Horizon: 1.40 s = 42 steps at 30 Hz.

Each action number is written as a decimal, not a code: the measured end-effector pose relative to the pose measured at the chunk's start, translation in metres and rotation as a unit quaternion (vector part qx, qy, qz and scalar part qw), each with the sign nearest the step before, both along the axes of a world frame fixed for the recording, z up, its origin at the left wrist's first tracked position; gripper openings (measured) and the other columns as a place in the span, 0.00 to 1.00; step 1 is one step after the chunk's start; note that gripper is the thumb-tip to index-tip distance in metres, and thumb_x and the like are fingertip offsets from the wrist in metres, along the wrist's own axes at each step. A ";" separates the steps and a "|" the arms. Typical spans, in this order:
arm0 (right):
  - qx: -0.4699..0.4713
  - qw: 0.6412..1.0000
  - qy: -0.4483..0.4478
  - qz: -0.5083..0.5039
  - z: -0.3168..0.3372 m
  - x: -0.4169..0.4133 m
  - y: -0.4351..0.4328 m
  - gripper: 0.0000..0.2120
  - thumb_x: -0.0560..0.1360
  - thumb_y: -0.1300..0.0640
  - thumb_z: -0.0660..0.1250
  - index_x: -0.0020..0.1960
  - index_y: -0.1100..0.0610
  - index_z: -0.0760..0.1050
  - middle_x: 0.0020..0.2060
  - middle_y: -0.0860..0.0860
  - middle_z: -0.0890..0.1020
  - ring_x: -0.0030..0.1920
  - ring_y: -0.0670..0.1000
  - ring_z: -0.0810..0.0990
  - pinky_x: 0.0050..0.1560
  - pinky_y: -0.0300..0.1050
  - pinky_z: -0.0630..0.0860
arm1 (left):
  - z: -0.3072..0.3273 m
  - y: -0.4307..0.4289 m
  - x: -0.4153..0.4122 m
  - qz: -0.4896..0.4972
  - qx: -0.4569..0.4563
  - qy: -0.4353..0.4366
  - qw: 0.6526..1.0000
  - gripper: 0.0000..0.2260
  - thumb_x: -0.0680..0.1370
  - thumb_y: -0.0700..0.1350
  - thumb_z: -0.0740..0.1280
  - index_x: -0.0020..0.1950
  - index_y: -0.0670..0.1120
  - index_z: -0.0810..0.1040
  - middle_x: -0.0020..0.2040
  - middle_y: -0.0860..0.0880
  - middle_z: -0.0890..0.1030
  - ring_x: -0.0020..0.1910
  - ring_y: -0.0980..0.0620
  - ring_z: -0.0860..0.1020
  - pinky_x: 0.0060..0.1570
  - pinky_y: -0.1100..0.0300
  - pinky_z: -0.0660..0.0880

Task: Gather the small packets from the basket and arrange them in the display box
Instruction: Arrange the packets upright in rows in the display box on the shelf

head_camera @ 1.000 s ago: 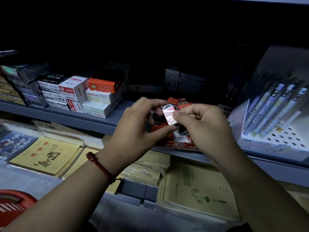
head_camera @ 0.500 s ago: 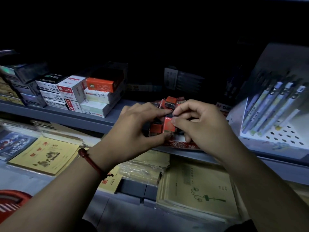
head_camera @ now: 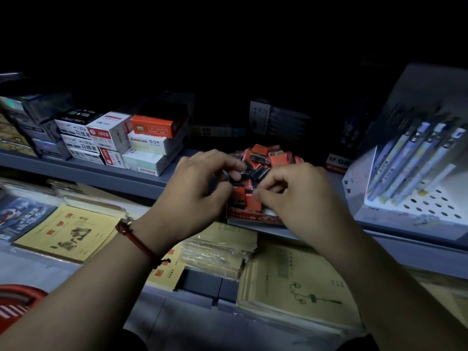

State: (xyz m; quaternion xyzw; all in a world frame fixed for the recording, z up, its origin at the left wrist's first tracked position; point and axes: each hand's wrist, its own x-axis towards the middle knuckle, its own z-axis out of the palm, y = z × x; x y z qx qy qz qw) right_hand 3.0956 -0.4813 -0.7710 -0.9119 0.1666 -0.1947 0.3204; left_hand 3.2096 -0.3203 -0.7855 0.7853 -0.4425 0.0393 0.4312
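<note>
Both your hands are at the display box (head_camera: 253, 219), which sits at the front lip of the grey shelf (head_camera: 106, 173), centre frame. Left hand (head_camera: 195, 196) comes in from 8 o'clock, right hand (head_camera: 298, 196) from 4 o'clock, so they meet over the box's near row.

Left hand: thumb and curled fingers (head_camera: 234, 164) look closed around dark-ended packets at the top of the pile. Right hand: thumb and forefinger pinched on the edge of a red packet (head_camera: 249, 198) in the front row. My read is you're squaring it upright against its neighbour; the two-sided grip keeps the row from toppling while one piece is seated.

The small packets (head_camera: 263, 158) are heaped loose toward 12 o'clock in the box and only the front row stands on end, so the arranging looks partly done.

The red basket (head_camera: 17, 302) is at 8 o'clock, bottom-left corner, well apart from the box; I can't tell what's left in it.

Risk: the box overhangs the shelf edge slightly above the notebooks (head_camera: 298, 285), so downward pressure at the front could tip it. The pen rack (head_camera: 417, 173) at 3 o'clock is clear of your right wrist.
</note>
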 end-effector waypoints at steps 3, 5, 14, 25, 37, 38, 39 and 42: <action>-0.027 0.999 0.019 0.006 0.000 -0.001 0.000 0.08 0.77 0.54 0.74 0.39 0.49 0.84 0.32 0.41 0.82 0.34 0.39 0.80 0.34 0.33 0.74 | -0.001 0.000 0.000 0.001 0.006 0.004 1.000 0.16 0.74 0.43 0.63 0.59 0.54 0.82 0.49 0.60 0.81 0.54 0.58 0.78 0.58 0.43 0.76; -0.035 0.999 0.033 0.011 0.001 -0.001 -0.001 0.08 0.77 0.56 0.72 0.39 0.49 0.84 0.31 0.42 0.82 0.34 0.39 0.81 0.32 0.29 0.72 | -0.002 0.000 0.001 0.001 0.013 0.004 1.000 0.16 0.74 0.43 0.63 0.59 0.55 0.81 0.49 0.61 0.82 0.54 0.58 0.78 0.58 0.43 0.76; 0.016 0.998 0.062 0.030 0.007 -0.003 -0.003 0.08 0.76 0.58 0.73 0.42 0.46 0.85 0.33 0.41 0.84 0.34 0.38 0.81 0.37 0.37 0.76 | -0.001 0.002 -0.001 -0.025 0.039 0.006 0.999 0.15 0.74 0.46 0.64 0.58 0.56 0.81 0.49 0.61 0.81 0.52 0.58 0.79 0.58 0.44 0.76; 0.068 0.992 0.086 0.069 0.008 -0.003 -0.009 0.12 0.73 0.58 0.75 0.53 0.44 0.82 0.37 0.42 0.85 0.32 0.39 0.81 0.41 0.46 0.81 | -0.002 0.001 0.001 -0.072 0.083 0.016 0.994 0.16 0.78 0.56 0.72 0.63 0.54 0.80 0.55 0.58 0.82 0.53 0.60 0.81 0.55 0.57 0.79; -0.043 0.991 -0.069 -0.106 0.004 0.001 -0.018 0.08 0.76 0.49 0.73 0.53 0.51 0.79 0.43 0.48 0.77 0.37 0.44 0.74 0.34 0.32 0.67 | -0.003 -0.001 0.001 -0.054 0.049 0.070 0.995 0.14 0.79 0.52 0.72 0.64 0.53 0.81 0.54 0.60 0.83 0.50 0.61 0.82 0.52 0.60 0.79; -0.053 0.991 -0.046 -0.113 0.003 0.001 -0.019 0.13 0.77 0.47 0.72 0.57 0.52 0.79 0.47 0.48 0.76 0.40 0.44 0.73 0.36 0.32 0.67 | -0.003 -0.001 0.001 -0.047 0.040 0.065 0.996 0.13 0.79 0.51 0.71 0.63 0.53 0.82 0.52 0.60 0.82 0.47 0.59 0.81 0.49 0.61 0.79; -0.058 0.991 -0.032 -0.118 0.003 0.002 -0.019 0.16 0.77 0.45 0.72 0.59 0.53 0.79 0.50 0.49 0.75 0.41 0.43 0.73 0.38 0.29 0.66 | -0.004 -0.002 0.001 -0.040 0.031 0.057 0.997 0.12 0.79 0.50 0.71 0.62 0.53 0.82 0.50 0.60 0.82 0.44 0.57 0.80 0.45 0.62 0.78; -0.066 0.991 -0.017 -0.116 0.005 0.002 -0.019 0.15 0.77 0.45 0.72 0.59 0.54 0.80 0.53 0.49 0.75 0.38 0.38 0.73 0.36 0.25 0.65 | -0.004 -0.003 -0.001 -0.028 0.005 0.045 0.999 0.10 0.79 0.46 0.71 0.60 0.53 0.82 0.50 0.56 0.80 0.40 0.53 0.77 0.41 0.67 0.75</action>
